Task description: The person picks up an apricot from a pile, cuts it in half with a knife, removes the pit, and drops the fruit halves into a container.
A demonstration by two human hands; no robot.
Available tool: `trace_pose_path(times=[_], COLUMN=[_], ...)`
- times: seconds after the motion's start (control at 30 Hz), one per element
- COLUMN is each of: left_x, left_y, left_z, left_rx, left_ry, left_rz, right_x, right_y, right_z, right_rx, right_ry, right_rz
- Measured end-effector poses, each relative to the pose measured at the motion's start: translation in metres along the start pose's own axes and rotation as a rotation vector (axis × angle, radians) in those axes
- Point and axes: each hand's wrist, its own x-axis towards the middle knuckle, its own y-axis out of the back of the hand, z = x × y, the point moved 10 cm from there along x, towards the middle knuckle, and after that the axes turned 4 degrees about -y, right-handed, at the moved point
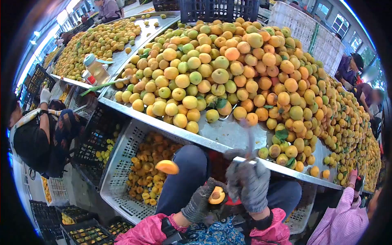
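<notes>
My left hand (198, 204), in a grey knit glove, is closed around a cut apricot half (217, 195) whose orange cut face points up. Close beside it, my right hand (249, 183), also gloved, grips a thin tool like a knife (250, 141), its upper part smeared by motion. Another apricot half (167, 167) hangs blurred in the air to the left, in front of my knee. Below it stands a white plastic crate (109, 173) with many cut apricot halves (149, 163) inside.
A metal table (220, 132) bears a large heap of whole apricots (245, 69); its edge runs just beyond my knees. Black crates (96, 143) stand left. One person (41, 130) sits at left, another in a pink checked sleeve (341, 212) at right. A bottle (96, 67) stands on the table.
</notes>
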Motion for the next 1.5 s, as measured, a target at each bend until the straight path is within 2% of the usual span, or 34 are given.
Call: trace_pose_path(times=[0.03,0.07,0.1,0.17,0.27,0.33,0.37,0.43,0.47,0.5,0.6,0.67,0.7,0.73,0.77,0.83,0.9,0.97,1.0,1.03,1.07,1.1,1.13,1.2,1.23,1.3,1.33,1.37,1.43,1.47,1.5], left_x=[-0.001,0.0,0.002,0.001,0.001,-0.004,-0.004,0.002,0.003,0.004,0.018,0.022,0.024,0.017,0.018,0.008,0.015,0.024,0.03,0.035,0.037,0.042,0.046,0.06,0.065,0.071,0.073,0.076,0.05,0.067,0.064], left_y=[0.002,0.003,0.001,-0.018,-0.015,-0.014,-0.019,-0.033,-0.036,-0.035,-0.026,-0.026,-0.047,-0.075,-0.079,-0.099,-0.084,-0.069,-0.058,-0.055,-0.058,-0.047,-0.039,-0.02,-0.023,-0.03,-0.037,-0.032,-0.069,-0.052,-0.067], left_z=[-0.001,-0.002,-0.005,-0.008,-0.011,0.015,0.015,0.007,0.006,0.004,-0.002,-0.013,0.01,0.023,0.023,0.029,0.018,0.008,0.002,0.0,-0.003,-0.008,-0.015,-0.017,-0.011,0.014,0.028,0.029,0.056,0.057,0.062], left_rx=[-0.004,0.054,0.112,0.058,-0.076,0.694,0.694,0.171,0.177,0.186,0.227,0.251,0.668,1.079,1.082,1.363,1.355,1.351,1.188,1.027,1.034,0.746,0.457,0.543,0.624,0.592,0.559,0.563,1.827,1.098,1.099], left_ry=[-0.005,-0.024,-0.038,-0.032,-0.053,-0.343,-0.34,-0.222,-0.216,-0.21,-0.154,-0.089,-0.359,-0.633,-0.623,-0.792,-0.706,-0.626,-0.562,-0.497,-0.49,-0.383,-0.281,-0.325,-0.372,-0.405,-0.441,-0.445,-1.108,-0.729,-0.735], left_rz=[0.003,0.003,0.002,0.048,0.098,0.118,0.119,0.043,0.044,0.085,0.084,0.051,-0.041,-0.137,-0.142,-0.121,-0.073,-0.032,-0.02,-0.006,-0.009,0.061,0.127,0.12,0.111,0.107,0.103,0.1,0.338,0.22,0.218], right_x=[0.003,0.003,0.004,0.003,0.002,-0.002,-0.005,-0.015,-0.014,-0.014,-0.003,0.002,0.007,0.011,0.01,0.014,0.015,0.018,0.02,0.023,0.023,0.023,0.025,0.025,0.023,0.018,0.013,0.01,0.003,0.002,0.0], right_y=[0.007,0.001,-0.003,0.002,0.009,0.018,0.015,0.015,0.011,0.017,0.018,0.043,0.057,0.061,0.065,0.068,0.067,0.06,0.064,0.056,0.046,0.047,0.057,0.074,0.077,0.077,0.091,0.092,0.102,0.091,0.089], right_z=[0.005,-0.001,0.007,0.014,0.029,0.031,0.027,0.0,0.007,0.013,0.018,0.039,0.052,0.06,0.06,0.068,0.073,0.087,0.086,0.088,0.089,0.091,0.095,0.088,0.082,0.058,0.056,0.054,0.036,0.044,0.046], right_rx=[0.222,0.292,0.29,0.257,0.316,0.282,0.282,0.069,0.081,0.084,0.027,0.013,-0.006,0.169,0.172,0.331,0.466,0.691,0.696,0.938,1.182,1.191,1.038,0.771,0.774,0.795,0.541,0.543,-0.083,-0.137,-0.138], right_ry=[-0.018,0.029,0.026,0.198,0.153,0.144,0.141,0.338,0.39,0.388,0.248,0.184,0.133,0.101,0.099,-0.01,-0.077,-0.235,-0.228,-0.278,-0.329,-0.327,-0.303,-0.197,-0.186,-0.092,-0.06,-0.055,0.017,-0.072,-0.066], right_rz=[0.058,0.057,0.061,0.128,0.14,0.217,0.22,0.354,0.199,0.209,0.103,0.194,0.27,0.284,0.293,0.272,0.224,0.159,0.163,0.076,-0.014,-0.009,0.077,0.167,0.169,0.045,0.127,0.124,0.241,0.097,0.096])
